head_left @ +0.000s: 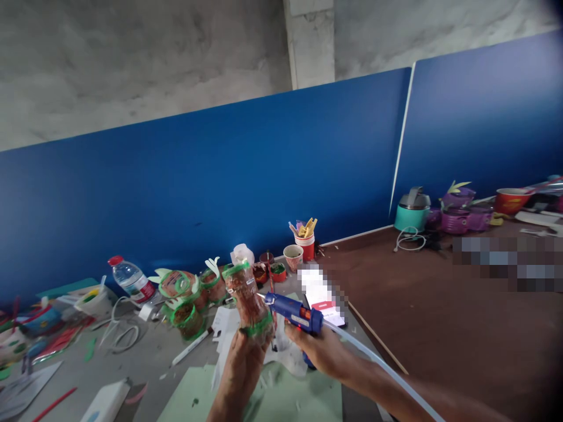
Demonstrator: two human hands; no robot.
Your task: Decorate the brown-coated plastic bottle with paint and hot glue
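At lower centre, the left grip [247, 353] sensibly clasps the brown vessel [250, 302], likely light and slick, low down; the right grip [317, 347] holds a glue gun [292, 310].

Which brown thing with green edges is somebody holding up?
The narrow-waisted one in the left hand, beside the blue glue gun; the other brown ones sit on the grey table.

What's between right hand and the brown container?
In the head view: the front of the glue gun, held by the right hand, pointing toward the brown container.
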